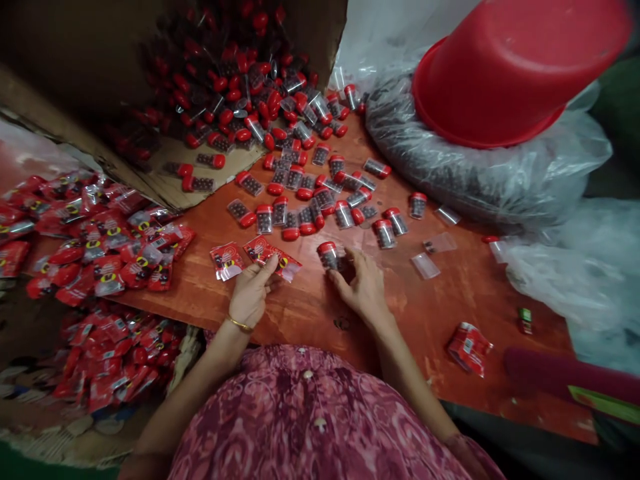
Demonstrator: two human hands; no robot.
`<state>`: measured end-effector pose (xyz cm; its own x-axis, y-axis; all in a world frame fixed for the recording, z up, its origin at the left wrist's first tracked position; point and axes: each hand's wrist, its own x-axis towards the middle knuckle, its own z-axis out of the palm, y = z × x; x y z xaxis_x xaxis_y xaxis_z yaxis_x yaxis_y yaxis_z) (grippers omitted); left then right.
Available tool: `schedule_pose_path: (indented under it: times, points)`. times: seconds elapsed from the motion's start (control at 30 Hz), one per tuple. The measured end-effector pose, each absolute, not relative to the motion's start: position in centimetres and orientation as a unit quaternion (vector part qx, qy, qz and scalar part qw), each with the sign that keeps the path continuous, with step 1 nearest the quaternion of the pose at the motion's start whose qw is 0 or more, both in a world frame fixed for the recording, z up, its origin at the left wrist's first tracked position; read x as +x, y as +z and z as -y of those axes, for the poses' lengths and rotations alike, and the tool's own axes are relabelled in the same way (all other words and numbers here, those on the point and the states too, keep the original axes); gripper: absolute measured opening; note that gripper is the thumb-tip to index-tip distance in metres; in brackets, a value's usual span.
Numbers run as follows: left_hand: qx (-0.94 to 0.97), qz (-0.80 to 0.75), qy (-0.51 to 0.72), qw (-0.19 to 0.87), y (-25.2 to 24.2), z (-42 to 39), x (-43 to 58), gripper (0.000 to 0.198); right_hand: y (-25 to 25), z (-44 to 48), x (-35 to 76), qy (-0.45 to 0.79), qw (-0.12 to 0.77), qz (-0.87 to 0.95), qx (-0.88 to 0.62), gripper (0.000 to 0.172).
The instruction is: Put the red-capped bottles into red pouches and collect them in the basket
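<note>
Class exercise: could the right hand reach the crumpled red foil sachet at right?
Probably yes: the right hand is over the reddish wooden tabletop, and nothing shows between it and the crumpled red foil sachet.

From my remote feed, the wearer has on a pink and maroon mottled blouse [300, 417], which sits below and behind the hands, with small pale round buttons [307, 374] down its front. Just behind the left hand [253, 293], a thin gold bangle [241, 325] circles the wrist.
</note>
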<state>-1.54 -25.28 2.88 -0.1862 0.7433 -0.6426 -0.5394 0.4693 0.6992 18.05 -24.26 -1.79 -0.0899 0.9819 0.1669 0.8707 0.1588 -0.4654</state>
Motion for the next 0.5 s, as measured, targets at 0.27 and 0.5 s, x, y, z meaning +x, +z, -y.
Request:
schedule_pose_path:
  times: [0.27,0.5]
  points:
    - [0.061,-0.563,0.515,0.643,2.5,25.3,-2.2,0.047,-1.2,23.9,16.7,0.047,0.115,0.733,-0.668,0.046]
    - [0.05,-0.558,0.517,0.647,2.1,25.3,-2.4,0.046,-2.0,24.0,17.0,-0.002,0.109,0.753,-0.649,0.045]
